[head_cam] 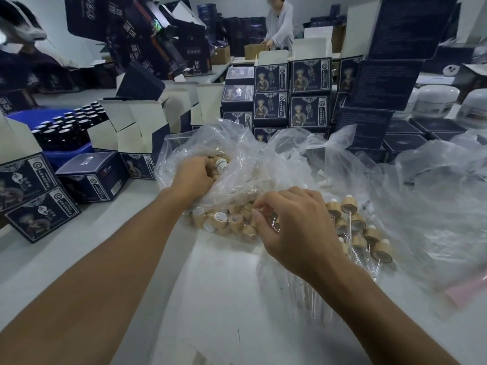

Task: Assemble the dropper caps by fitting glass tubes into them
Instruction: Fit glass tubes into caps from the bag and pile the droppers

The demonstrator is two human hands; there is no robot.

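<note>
A: Start big; where does everything lie?

B: On the tabletop (210,299) your plastic bag (237,154) holds the loose dropper caps (224,222); finished droppers (363,227) lie right of it; the glass tubes (303,293) lie nearest you, long axes running away from you, partly hidden under your right forearm.

A: And my hands?

B: Your left hand (193,177) is inside the bag, fingers clenched among caps; whether 1 is held, I can't tell; your right hand (295,225) hovers at the caps, fingers curled, grip hidden; it's nearer the tubes.
</note>
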